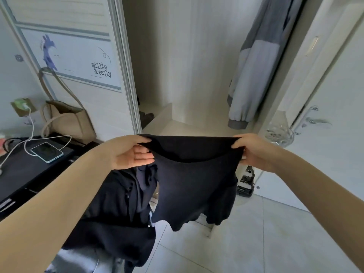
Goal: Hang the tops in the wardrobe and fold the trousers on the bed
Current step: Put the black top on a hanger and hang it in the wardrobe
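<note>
From the head camera, the open wardrobe stands straight ahead. Inside it one grey jacket hangs at the right, its cuffed sleeve dangling near the wardrobe floor; the rail and hanger are cut off by the top edge. Low on the left of the interior something dark sits in a recess, too shadowed to identify. Leaning against the sliding door is a beige tote bag, whose contents cannot be seen from here.

Both hands hold a dark navy top stretched in front of the wardrobe opening. The left hand pinches one end of the upper edge, thumb over the cloth and fingers laid fairly straight beneath it. The right hand grips the other end with fingers curled round the fabric. The held edge runs left to right, and the body of the garment hangs down toward the tiled floor (which part of the top that edge is cannot be told).

More dark clothes hang in a bunch below the left forearm, with pale denim beneath, partly cut off by the bottom edge. A phone on a white cable lies on a black surface at the left.
</note>
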Available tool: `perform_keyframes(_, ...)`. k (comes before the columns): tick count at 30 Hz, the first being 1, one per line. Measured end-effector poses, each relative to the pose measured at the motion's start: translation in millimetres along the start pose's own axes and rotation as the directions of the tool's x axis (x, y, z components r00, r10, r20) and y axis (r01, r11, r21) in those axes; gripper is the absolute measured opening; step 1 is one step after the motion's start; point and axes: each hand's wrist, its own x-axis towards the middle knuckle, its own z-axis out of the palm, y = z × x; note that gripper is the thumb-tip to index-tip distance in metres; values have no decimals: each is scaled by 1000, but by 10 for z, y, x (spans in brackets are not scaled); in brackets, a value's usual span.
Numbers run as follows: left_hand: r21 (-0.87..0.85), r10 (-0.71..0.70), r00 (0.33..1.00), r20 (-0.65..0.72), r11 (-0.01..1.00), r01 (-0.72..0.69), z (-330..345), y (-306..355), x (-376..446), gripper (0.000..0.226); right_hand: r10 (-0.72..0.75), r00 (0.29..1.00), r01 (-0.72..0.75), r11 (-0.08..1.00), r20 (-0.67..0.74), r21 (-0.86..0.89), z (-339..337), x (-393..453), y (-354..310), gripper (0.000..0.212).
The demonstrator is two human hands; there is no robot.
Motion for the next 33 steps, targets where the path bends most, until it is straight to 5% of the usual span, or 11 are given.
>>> perform_keyframes(5, 21, -54, 970, 239, 999, 50, -251, 100, -9, 67, 22, 1000, -22, 1000, -9, -21, -75, 45, -13, 17)
perform_keyframes(10, -216, 53, 996, 75, 976, -35, -359, 124, 110, 30, -7, 1000, 11, 980, -19, 197, 110, 136, 7, 17)
perform_keyframes(14, -507, 99, 991, 88, 861, -41, -339, 186, 166, 21, 24, 1000, -30, 729, 18, 683, 350, 295, 2, 24)
perform_keyframes(18, -417, 169, 985, 46, 899, -134, -361, 313, 165, 6, 100, 993, -22, 643, -56, 765, 399, 374, -55, 15)
perform_keyframes(20, -182, 296, 952, -79, 935, -306, -386, 369, 203, 11, 125, 986, -21, 756, -114, 654, 385, 383, -54, 13)
perform_keyframes(24, 228, 563, 812, -155, 820, -525, -239, 558, 250, 16, 37, 970, 33, 960, -241, 279, 373, 407, -129, 14)
perform_keyframes(28, 291, 658, 746, -101, 737, -610, 124, 862, 294, 16, -44, 964, 24, 997, -263, -79, 378, 461, -393, 14)
perform_keyframes(33, 248, 698, 715, -39, 700, -669, 485, 1382, 417, 19, -106, 951, -28, 905, -289, -424, 328, 586, -955, 23)
